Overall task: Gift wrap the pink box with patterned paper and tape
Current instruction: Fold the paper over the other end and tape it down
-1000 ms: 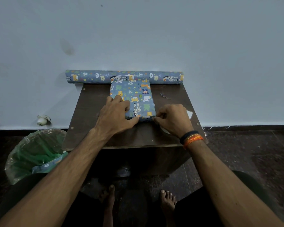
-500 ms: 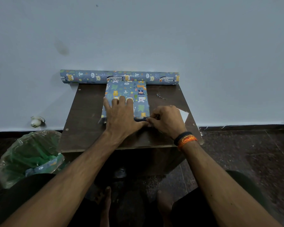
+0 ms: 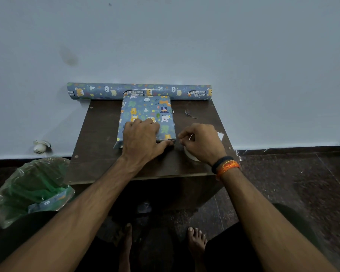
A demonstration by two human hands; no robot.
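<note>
1. Pressing down with your left hand (image 3: 140, 137), you pin the wrapped box (image 3: 147, 114) to the table (image 3: 98, 154); the fingers lie curled over the near part of its top face, and the thumb reaches right along the near end toward the near right corner.

2. No pink shows; patterned paper covers every visible face of the box. Its long axis runs away from you, far end touching the paper roll (image 3: 139, 92) against the wall, near end under your left hand.

3. Your right hand (image 3: 201, 143) sits just beside that near right corner, apart from the box, fingers curled and the thumb and forefinger pinched. It appears to hold a strip of tape, but the strip is too small and clear to confirm. A pale tape roll (image 3: 191, 157) peeks out below that hand.

4. The relation that counts: the open near end flap lies directly left of your right fingertips, across a narrow gap, with your left thumb already on it. Your right hand is the nearer one for the tape.

5. I judge the next move to be a short leftward carry, laying tape across the near end fold. A loose paper corner sticks out at the near left (image 3: 117, 145); that end likely needs attention afterwards.
</note>
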